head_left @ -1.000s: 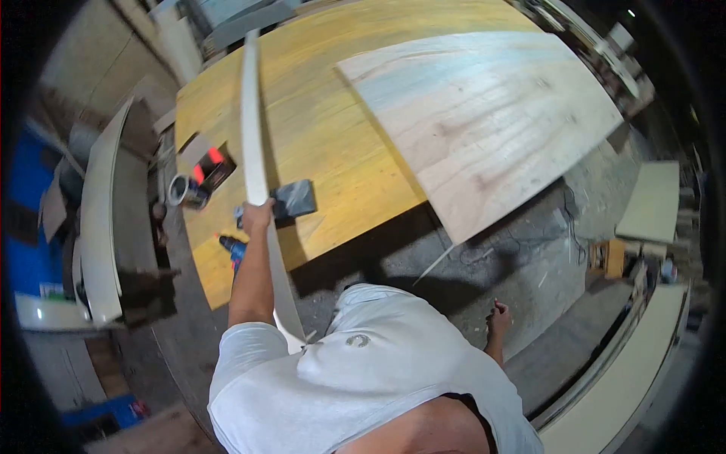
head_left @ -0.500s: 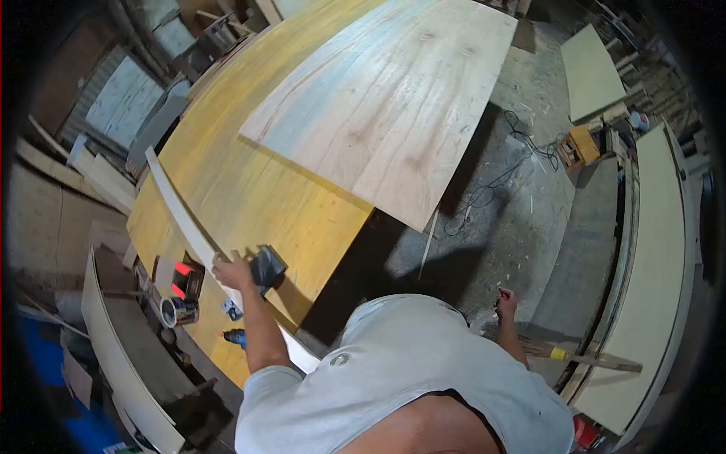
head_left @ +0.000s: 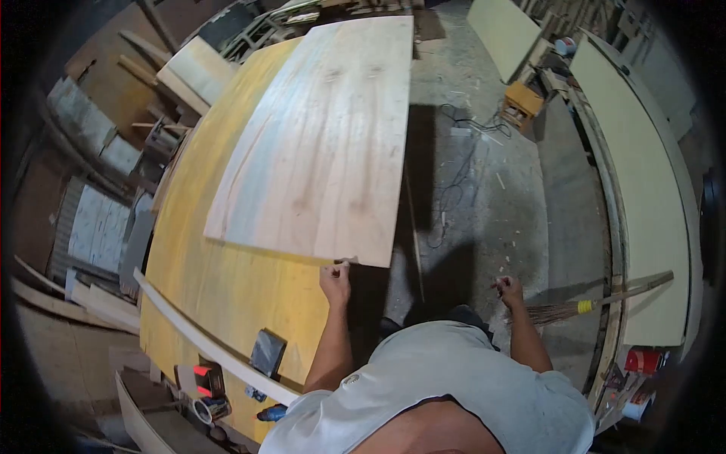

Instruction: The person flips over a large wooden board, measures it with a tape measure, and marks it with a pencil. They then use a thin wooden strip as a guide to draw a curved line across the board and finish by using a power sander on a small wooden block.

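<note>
My left hand (head_left: 335,283) is at the near edge of a large plywood sheet (head_left: 333,136), its fingers closed near the sheet's corner; a small dark bit shows at the fingertips. The sheet lies on a yellow panel (head_left: 204,280) and overhangs its right side. My right hand (head_left: 510,290) is over the floor, fingers closed round something small that I cannot make out. A long white strip (head_left: 204,340) lies across the yellow panel, beside a dark grey block (head_left: 268,352).
A red and black box (head_left: 209,380), an open can (head_left: 211,409) and a blue tool (head_left: 271,412) sit at the near left. A broom (head_left: 556,312) leans at the right, by a long pale panel (head_left: 643,204). A cable (head_left: 454,181) lies on the floor.
My left hand has left the white strip and moved up and right to the plywood's near edge. The view has turned, so the panels appear further left. My right hand remains beside the body.
</note>
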### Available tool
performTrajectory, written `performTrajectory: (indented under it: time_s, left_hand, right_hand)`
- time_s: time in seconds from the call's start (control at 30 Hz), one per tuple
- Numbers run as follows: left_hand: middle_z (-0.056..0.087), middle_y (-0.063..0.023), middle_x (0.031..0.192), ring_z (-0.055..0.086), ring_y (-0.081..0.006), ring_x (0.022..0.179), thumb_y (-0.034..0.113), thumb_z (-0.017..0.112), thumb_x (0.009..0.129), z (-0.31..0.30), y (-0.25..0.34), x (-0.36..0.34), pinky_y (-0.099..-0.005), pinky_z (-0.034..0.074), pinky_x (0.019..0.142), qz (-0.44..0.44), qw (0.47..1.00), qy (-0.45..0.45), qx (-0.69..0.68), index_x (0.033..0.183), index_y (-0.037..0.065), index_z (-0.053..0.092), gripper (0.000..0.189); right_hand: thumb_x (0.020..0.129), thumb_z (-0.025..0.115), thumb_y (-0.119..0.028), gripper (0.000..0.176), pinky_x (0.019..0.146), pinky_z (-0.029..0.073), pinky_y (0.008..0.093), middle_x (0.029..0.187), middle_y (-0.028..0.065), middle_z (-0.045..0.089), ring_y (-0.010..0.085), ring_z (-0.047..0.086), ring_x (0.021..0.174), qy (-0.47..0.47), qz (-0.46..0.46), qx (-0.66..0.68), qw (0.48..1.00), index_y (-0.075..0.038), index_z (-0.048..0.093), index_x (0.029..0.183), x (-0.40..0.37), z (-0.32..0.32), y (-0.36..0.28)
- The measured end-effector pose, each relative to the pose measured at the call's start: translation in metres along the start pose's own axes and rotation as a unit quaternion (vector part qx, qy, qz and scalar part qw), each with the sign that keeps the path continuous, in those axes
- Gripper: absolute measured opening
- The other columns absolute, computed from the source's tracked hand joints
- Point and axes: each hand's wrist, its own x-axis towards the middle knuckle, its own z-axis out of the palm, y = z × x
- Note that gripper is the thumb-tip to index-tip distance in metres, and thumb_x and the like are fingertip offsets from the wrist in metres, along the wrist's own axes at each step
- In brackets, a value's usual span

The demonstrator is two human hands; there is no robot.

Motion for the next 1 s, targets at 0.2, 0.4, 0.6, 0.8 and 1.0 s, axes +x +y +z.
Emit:
performTrajectory:
  time_s: [0.2, 0.4, 0.6, 0.8, 1.0]
  left_hand:
    - [0.055, -0.0096, 0.072, 0.055, -0.0177, 0.071, 0.023, 0.075, 0.081, 0.088, 0.086, -0.018, -0.0321, 0.046, 0.070, -0.043, 0.987, -0.148, -0.037, 0.066, 0.000, 0.055, 0.034]
    - [0.062, -0.0207, 0.082, 0.061, -0.0335, 0.077, 0.032, 0.059, 0.090, 0.191, 0.105, -0.049, -0.0412, 0.047, 0.070, 0.121, 0.919, -0.376, -0.005, 0.072, 0.002, 0.066, 0.036]
    - [0.067, -0.0188, 0.094, 0.065, -0.0355, 0.089, 0.038, 0.060, 0.088, 0.290, 0.152, -0.094, -0.0426, 0.050, 0.078, 0.103, 0.820, -0.550, 0.122, 0.095, 0.004, 0.070, 0.036]
    - [0.067, -0.0202, 0.094, 0.066, -0.0344, 0.087, 0.038, 0.058, 0.090, 0.353, 0.206, -0.120, -0.0418, 0.050, 0.076, 0.145, 0.760, -0.621, 0.128, 0.102, 0.003, 0.068, 0.038]
    - [0.069, -0.0177, 0.088, 0.067, -0.0299, 0.080, 0.039, 0.058, 0.091, 0.419, 0.193, -0.106, -0.0399, 0.050, 0.072, 0.133, 0.743, -0.648, 0.105, 0.103, 0.003, 0.067, 0.038]
  right_hand:
    - [0.098, 0.050, -0.032, 0.028, 0.046, 0.047, 0.0349, 0.072, 0.0115, 0.063, 0.0195, 0.060, 0.052, 0.111, 0.099, 0.004, 0.989, -0.004, 0.057, 0.094, -0.013, -0.061, 0.148]
    - [0.098, 0.049, -0.036, 0.027, 0.038, 0.045, 0.0369, 0.064, 0.0073, 0.057, 0.0200, 0.056, 0.046, 0.166, 0.241, 0.192, 0.937, -0.009, 0.047, 0.098, -0.020, -0.110, 0.151]
    - [0.094, 0.056, -0.017, 0.015, 0.044, 0.047, 0.0376, 0.072, 0.0108, 0.056, 0.0246, 0.057, 0.053, 0.142, 0.137, 0.279, 0.940, -0.009, 0.043, 0.095, 0.014, -0.168, 0.182]
    - [0.101, 0.046, -0.022, 0.014, 0.046, 0.045, 0.0324, 0.081, 0.0096, 0.061, 0.0193, 0.060, 0.059, 0.088, 0.136, 0.330, 0.930, -0.008, 0.046, 0.098, 0.043, -0.218, 0.095]
    - [0.101, 0.046, -0.025, 0.017, 0.049, 0.047, 0.0301, 0.074, 0.0076, 0.060, 0.0175, 0.061, 0.062, 0.081, 0.020, 0.254, 0.964, -0.008, 0.048, 0.099, 0.119, -0.197, 0.038]
